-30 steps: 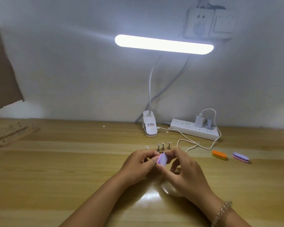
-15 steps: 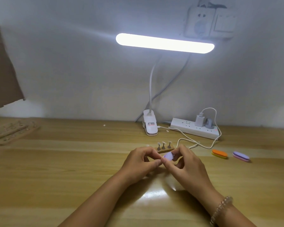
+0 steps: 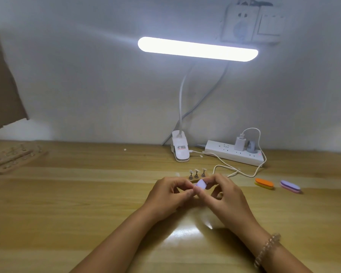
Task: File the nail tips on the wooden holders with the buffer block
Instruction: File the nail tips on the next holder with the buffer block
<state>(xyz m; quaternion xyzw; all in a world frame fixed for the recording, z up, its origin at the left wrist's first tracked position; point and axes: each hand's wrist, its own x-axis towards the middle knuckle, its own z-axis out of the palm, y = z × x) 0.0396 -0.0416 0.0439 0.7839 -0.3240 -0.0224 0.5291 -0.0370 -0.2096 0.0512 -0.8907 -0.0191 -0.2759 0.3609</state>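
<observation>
The wooden table [image 3: 67, 213] fills the lower half of my feed, and a lit lamp bar [image 3: 197, 49] hangs above it in front of the wall. A white power strip [image 3: 234, 152] lies at the table's far edge, with the lamp's clip base [image 3: 181, 152] just to its left. Both forearms reach in from the bottom and the hands meet at the middle of the table. I see the right hand [image 3: 226, 200], with a bead bracelet [image 3: 267, 250] on its wrist, pinching the lilac buffer block [image 3: 201, 184] between thumb and forefinger. The left hand [image 3: 167, 196] is curled, and its thumb and forefinger meet at the block's near left corner; I cannot tell whether they pinch anything. The block sits between the two sets of fingertips, above the table. Its one exposed pale face tilts up towards my camera and slants from upper left down to lower right. Fingers cover the rest, so I cannot settle its long axis. Just behind the hands, three nail tips [image 3: 196, 171] stand upright on small pegs in a row running left to right. Off to the right lie an orange buffer [image 3: 264, 183] and a purple buffer [image 3: 290, 186], each lengthwise left to right.
</observation>
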